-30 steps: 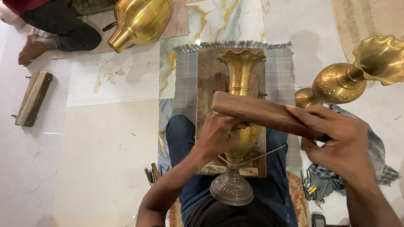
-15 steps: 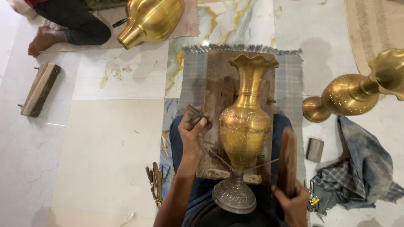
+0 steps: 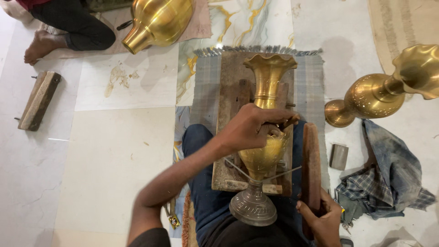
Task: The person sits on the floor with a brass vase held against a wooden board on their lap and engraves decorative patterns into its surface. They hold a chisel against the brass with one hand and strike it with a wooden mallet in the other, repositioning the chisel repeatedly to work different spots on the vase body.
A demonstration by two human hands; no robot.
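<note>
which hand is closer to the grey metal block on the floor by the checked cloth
Right. The right hand grips the wooden mallet just below and left of the grey block. The left hand rests on the brass vase, farther to the left.

Pale tiled floor (image 3: 105, 151), marble-veined slab (image 3: 238, 23), fringed grey mat (image 3: 206, 82), beige rug (image 3: 393, 23), soft overhead light

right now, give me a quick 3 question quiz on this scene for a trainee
1. True or false: the left hand rests on the vase.
2. What does the right hand hold? A) wooden stick B) cloth C) metal block
3. Fill in: the vase lies on a wooden ____ over the person's lap.

Key: 1 true; 2 A, the stick; 3 board.
</note>
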